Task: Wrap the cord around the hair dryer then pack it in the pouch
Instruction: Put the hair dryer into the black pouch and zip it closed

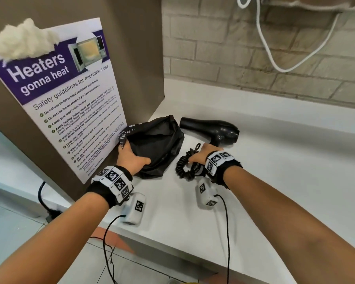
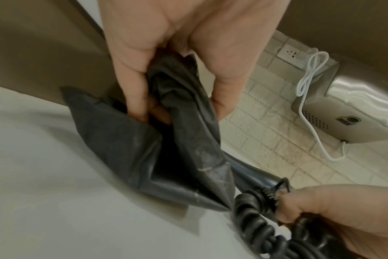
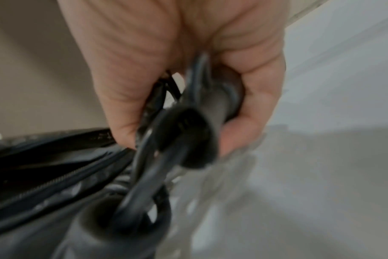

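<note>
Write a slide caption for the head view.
Left hand grips the black pouch; right hand holds the hair dryer handle with its coiled cord.

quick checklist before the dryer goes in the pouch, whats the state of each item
1. Pouch held: ok. The left hand grips its near edge.
2. Pouch mouth open: cannot tell. A zipper shows in the right wrist view, but how far it is open is unclear.
3. Hair dryer held: ok. The right hand grips its handle, with the barrel on the counter.
4. Cord wrapped around the dryer: not ok. The coiled cord hangs bunched beside the hand.
5. Plug secured: cannot tell. It is not clearly visible.
</note>
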